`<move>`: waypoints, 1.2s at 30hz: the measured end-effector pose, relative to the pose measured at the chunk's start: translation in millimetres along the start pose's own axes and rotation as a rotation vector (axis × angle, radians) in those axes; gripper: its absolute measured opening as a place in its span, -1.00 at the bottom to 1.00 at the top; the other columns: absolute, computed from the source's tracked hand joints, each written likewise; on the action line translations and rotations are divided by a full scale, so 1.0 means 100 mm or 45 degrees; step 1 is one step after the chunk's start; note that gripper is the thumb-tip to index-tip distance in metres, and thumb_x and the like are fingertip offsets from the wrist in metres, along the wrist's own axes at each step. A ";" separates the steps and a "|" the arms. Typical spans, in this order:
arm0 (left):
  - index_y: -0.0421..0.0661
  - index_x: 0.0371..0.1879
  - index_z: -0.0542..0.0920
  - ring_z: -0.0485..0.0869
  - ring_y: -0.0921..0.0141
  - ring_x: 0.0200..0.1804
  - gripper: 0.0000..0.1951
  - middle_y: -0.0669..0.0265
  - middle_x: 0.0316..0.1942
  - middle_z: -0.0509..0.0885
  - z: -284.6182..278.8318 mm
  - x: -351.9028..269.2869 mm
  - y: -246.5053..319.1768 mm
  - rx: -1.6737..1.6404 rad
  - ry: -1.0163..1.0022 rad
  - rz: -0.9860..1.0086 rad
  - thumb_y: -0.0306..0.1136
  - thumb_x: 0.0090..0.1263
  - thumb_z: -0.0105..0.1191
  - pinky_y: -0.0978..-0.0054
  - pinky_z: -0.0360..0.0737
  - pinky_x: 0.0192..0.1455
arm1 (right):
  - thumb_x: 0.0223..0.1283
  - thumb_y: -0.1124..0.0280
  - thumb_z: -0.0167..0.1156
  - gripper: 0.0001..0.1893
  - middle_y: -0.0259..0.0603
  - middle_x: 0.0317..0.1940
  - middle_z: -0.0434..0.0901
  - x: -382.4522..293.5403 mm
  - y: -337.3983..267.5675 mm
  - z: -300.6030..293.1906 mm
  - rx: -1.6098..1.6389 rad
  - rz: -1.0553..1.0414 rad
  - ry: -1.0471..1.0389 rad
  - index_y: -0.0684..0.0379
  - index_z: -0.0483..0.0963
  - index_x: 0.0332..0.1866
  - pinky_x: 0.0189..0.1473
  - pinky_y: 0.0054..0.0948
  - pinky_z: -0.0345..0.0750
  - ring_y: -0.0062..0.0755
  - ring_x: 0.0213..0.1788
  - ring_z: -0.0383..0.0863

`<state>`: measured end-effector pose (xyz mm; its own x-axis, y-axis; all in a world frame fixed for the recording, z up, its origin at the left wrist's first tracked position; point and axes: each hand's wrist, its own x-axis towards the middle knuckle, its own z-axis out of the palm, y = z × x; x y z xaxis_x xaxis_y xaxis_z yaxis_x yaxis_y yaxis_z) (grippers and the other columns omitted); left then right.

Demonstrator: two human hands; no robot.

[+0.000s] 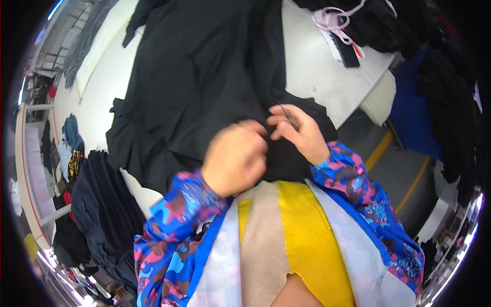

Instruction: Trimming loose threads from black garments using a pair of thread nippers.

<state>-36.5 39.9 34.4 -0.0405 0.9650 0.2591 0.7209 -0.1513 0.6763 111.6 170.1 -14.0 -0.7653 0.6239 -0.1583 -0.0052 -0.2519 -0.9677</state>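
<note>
A black garment (199, 76) lies spread over the pale table in front of me, its near part reaching my waist. My left hand (238, 157), blurred, is over its near part with the fingers curled; whether anything is between them is hidden. Close by on the right, my right hand (301, 130) holds a small, thin metal tool (290, 118), which looks like thread snips, between thumb and fingers. Its tip points up and away from me.
The grey tabletop (318, 80) carries a black phone-like object (347, 53) and a pale pink cord (332, 19) at far right. Dark garments (103, 195) hang at left. More black cloth (376, 27) is heaped far right, near a blue panel (412, 103).
</note>
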 end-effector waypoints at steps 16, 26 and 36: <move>-0.21 -0.16 0.47 0.43 0.61 -0.46 -0.73 0.40 -0.38 0.50 0.81 0.24 -0.11 -0.795 0.101 -0.683 -0.47 0.15 0.16 0.68 0.43 -0.33 | 0.26 0.42 0.10 -0.87 -0.46 -0.39 0.52 -0.17 0.33 -0.29 0.474 0.247 0.243 0.25 0.50 -0.19 -0.22 -0.70 0.41 -0.76 -0.34 0.45; -0.21 -0.04 0.39 0.47 0.60 -0.25 -0.69 0.40 -0.28 0.48 0.84 0.26 0.03 -1.227 0.040 -0.704 -0.54 0.22 0.01 0.67 0.42 -0.14 | 0.26 0.45 0.09 -0.83 -0.41 -0.35 0.55 -0.27 0.34 -0.29 0.324 0.156 0.302 0.34 0.49 -0.15 -0.22 -0.71 0.42 -0.75 -0.31 0.48; -0.20 -0.17 0.45 0.46 0.66 -0.28 -0.82 0.44 -0.29 0.51 0.92 0.28 0.01 -1.282 0.236 -0.772 -0.62 0.26 -0.03 0.75 0.38 -0.16 | 0.22 0.45 0.14 -0.77 -0.32 -0.26 0.54 -0.28 0.27 -0.25 0.159 0.133 0.325 0.34 0.46 -0.08 -0.21 -0.64 0.45 -0.67 -0.30 0.49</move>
<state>26.3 86.8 -21.2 -0.3464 0.9042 -0.2499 -0.3148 0.1389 0.9389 149.1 164.6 -40.7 -0.5794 0.7517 -0.3148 -0.0265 -0.4035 -0.9146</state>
